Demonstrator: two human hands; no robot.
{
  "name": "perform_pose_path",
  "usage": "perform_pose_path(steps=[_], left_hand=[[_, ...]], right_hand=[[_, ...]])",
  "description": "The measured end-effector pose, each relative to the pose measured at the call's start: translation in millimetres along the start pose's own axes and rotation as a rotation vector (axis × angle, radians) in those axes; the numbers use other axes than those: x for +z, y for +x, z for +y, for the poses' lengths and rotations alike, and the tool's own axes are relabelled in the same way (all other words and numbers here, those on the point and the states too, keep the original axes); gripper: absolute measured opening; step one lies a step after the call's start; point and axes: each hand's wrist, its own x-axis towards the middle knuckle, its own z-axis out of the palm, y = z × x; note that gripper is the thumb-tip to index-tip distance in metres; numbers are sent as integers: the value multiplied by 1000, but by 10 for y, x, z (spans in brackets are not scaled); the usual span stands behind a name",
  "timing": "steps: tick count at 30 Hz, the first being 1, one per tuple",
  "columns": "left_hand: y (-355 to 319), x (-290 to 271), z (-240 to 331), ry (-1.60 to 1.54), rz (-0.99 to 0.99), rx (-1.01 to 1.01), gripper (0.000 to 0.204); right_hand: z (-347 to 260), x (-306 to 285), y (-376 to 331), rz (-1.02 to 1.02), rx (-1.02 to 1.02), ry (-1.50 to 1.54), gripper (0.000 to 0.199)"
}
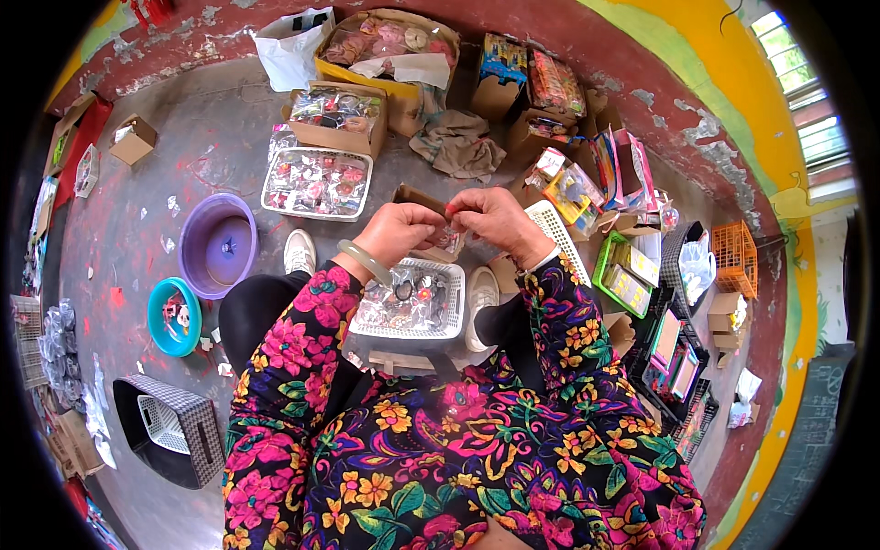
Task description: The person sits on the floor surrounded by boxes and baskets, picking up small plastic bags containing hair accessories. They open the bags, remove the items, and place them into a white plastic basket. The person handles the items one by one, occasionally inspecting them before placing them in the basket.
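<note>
My left hand (396,231), with a pale bangle (367,263) on its wrist, is closed in a pinch. Close beside it, the fingers of my right hand (504,223) are pinched too. A small reddish bit shows at the right fingertips, too small to name. Below the hands, between my shoes, a white plastic basket (453,332) holds several small clear packets (422,291). Partly hidden behind my fingers stands a small open cardboard box (414,195) with packets in it.
Ahead are a white basket of packets (316,183) and cardboard boxes (365,137). A purple tub (218,246), a teal basin (174,316) and a checked bin (197,431) stand left. Right are a green basket (628,273), dark crates (667,362) and an orange crate (736,259).
</note>
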Motion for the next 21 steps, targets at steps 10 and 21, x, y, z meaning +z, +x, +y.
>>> perform_pose_path(steps=[10, 21], left_hand=[[6, -13, -16, 56, -43, 25, 23], [-11, 16, -3, 168, -89, 29, 25]], right_hand=[[73, -11, 29, -42, -17, -193, 18], [9, 54, 12, -36, -77, -392, 27]])
